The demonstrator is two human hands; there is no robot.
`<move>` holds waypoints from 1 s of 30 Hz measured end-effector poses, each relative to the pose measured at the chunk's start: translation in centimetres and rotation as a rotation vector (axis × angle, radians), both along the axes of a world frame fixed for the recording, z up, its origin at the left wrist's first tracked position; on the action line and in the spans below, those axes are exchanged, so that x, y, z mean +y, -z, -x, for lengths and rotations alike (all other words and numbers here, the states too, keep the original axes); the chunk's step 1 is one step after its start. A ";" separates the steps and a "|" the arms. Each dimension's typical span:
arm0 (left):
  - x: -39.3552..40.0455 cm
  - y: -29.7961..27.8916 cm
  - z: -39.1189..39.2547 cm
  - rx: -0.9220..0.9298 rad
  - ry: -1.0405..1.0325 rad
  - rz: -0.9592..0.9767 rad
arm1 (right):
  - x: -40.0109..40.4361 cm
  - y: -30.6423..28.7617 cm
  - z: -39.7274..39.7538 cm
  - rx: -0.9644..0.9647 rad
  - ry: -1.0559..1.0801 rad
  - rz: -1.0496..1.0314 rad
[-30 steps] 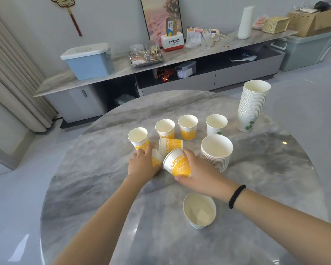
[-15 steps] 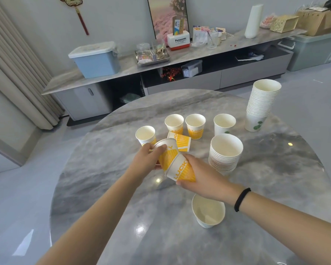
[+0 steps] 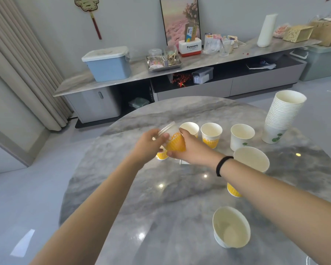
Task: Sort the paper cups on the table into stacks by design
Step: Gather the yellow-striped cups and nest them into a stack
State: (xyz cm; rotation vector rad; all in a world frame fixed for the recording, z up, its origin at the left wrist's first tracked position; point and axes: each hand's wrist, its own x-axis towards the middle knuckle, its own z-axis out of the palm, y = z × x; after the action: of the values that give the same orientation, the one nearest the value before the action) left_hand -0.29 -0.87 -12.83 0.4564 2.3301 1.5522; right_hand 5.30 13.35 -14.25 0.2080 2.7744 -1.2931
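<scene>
Marbled counter (image 3: 122, 188), cups scattered. Your right hand (image 3: 191, 150) has its fingers clamped on a yellow cup (image 3: 175, 144), held above the counter; your left hand (image 3: 149, 146) grips its blurred mate. Align rims squarely before nesting; avoid crushing the walls.

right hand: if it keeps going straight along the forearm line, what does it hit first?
Beyond the yellow cup that it grips, the right hand points up-left at the left hand, which holds the same cup, so probably that hand first. Depth is blurred there; it may already be touching.
</scene>
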 end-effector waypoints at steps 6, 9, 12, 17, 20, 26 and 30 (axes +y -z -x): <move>0.1 1.5 3.6 0.435 -0.173 0.412 | 1.8 1.5 4.5 -0.024 0.200 -0.347; 0.2 3.1 4.0 0.449 -0.131 0.492 | 1.8 3.0 5.5 -0.029 0.251 -0.514; -0.1 4.8 4.3 0.470 -0.035 0.638 | 1.9 3.8 5.7 0.019 0.283 -0.531; -0.4 7.0 4.1 0.376 0.104 0.639 | 1.0 4.4 3.7 -0.158 0.114 -0.587; -0.6 7.5 4.1 0.371 0.115 0.595 | 0.7 5.2 3.3 -0.303 0.042 -0.506; -1.3 8.1 3.6 0.483 0.121 0.475 | 0.7 6.3 3.4 -0.207 0.219 -0.404; -1.4 8.2 3.0 0.443 0.088 0.364 | 1.1 6.8 2.9 -0.184 0.242 -0.335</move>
State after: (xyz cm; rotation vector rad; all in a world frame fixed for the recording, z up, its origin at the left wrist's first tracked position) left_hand -3.29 -2.27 -20.98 0.8635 2.7954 1.0276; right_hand 2.40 14.42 -21.08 0.6649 2.8491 -0.7839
